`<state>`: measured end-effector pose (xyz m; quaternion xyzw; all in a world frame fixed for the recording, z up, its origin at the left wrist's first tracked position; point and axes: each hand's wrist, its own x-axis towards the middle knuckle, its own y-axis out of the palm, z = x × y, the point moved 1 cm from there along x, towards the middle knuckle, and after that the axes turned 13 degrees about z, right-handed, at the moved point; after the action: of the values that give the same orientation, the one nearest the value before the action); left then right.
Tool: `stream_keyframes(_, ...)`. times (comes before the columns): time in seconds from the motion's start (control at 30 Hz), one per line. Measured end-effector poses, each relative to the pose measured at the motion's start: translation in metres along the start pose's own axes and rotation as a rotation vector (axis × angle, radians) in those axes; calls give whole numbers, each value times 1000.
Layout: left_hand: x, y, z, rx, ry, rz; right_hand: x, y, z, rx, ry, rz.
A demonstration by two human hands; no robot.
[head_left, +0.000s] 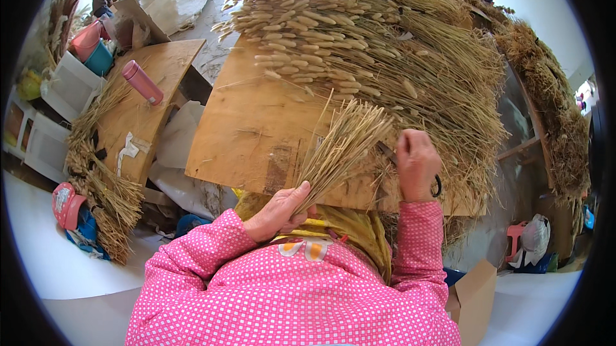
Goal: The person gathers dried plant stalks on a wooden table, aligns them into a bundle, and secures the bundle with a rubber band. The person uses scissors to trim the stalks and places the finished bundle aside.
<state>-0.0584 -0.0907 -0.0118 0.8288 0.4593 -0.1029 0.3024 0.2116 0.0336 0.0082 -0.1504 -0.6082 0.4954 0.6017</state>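
Note:
My left hand [280, 212] is closed round the lower part of a bundle of dried grass stems [346, 144], which fans out up and to the right over the table edge. To the right of the bundle my right hand [418, 163] is raised with its fingers curled in. What they hold, if anything, is hidden. A narrow dark piece [386, 151] shows just left of these fingers, and a black loop [437, 185] sits at the wrist; I cannot tell whether they belong together. Beyond both hands lies a thick heap of dried bunny-tail grass [314, 31], fluffy heads to the left, stems to the right.
The wooden tabletop [237, 128] ends close to my waist. On a second table at left stand a pink bottle [142, 83] and more straw [115, 185]. Farther left are white crates [74, 86]. A rack of dried plants [545, 102] runs along the right; a cardboard box [475, 291] stands behind my right arm.

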Motion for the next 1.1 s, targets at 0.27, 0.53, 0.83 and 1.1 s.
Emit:
stream_keyframes(0.27, 20, -9, 15, 227, 103, -180, -5, -38, 58, 376, -103, 158)
stream_keyframes(0.53, 33, -5, 37, 355, 109, -188, -5, 13, 55, 173, -91, 436)
stream_keyframes(0.83, 36, -6, 35, 184, 94, -199, 9, -18, -31, -105, 190, 62)
stream_keyframes(1.1, 34, 7, 33, 235, 122, -209, -11, -1, 47, 137, -79, 470)
